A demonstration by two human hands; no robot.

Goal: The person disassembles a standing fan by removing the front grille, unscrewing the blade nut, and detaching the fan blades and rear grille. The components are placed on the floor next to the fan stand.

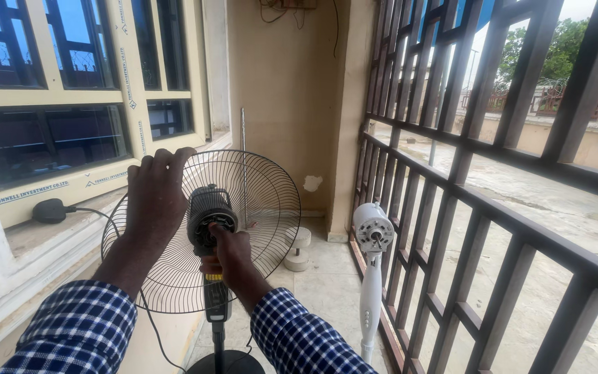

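Two fans are seen on the balcony floor. On the black stand fan point(217, 305), the wire guard point(264, 208) is gripped at its upper left rim by the left hand point(155, 197). The motor point(209, 218) is touched by the right hand point(228, 251), closed around a yellow-handled tool point(213, 277). A white fan point(372, 263) stands beside the railing point(493, 208).

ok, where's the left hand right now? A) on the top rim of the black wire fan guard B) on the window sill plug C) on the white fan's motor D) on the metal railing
A: the left hand grips the upper edge of the wire fan guard, while the right hand is at the black motor housing.
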